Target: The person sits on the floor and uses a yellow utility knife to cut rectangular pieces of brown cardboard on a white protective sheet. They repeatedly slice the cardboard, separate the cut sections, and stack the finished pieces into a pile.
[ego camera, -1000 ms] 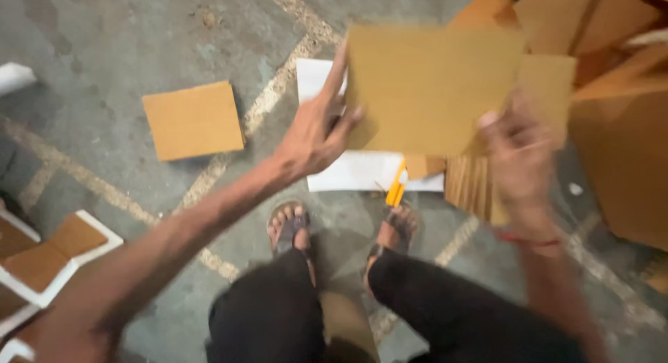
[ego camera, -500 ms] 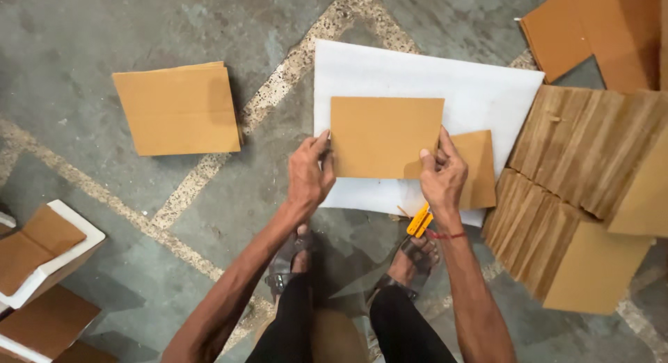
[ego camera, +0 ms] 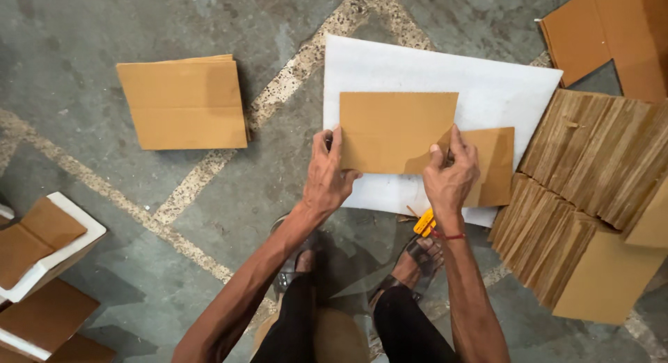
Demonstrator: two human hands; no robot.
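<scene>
On white foam sheet (ego camera: pixel 487 84): left hand (ego camera: pixel 327 175), right hand (ego camera: pixel 451 178) each pinching cardboard sheet (ego camera: pixel 396 130); cardboard stacks (ego camera: pixel 584 175) beside.

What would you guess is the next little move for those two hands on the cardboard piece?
Probably lowering it flat onto the white foam sheet. Both the left hand and right hand pinch the bottom edge of the cardboard piece, which lies over the sheet and overlaps a second cardboard piece already lying there. That is only a guess from how things lie.
</scene>
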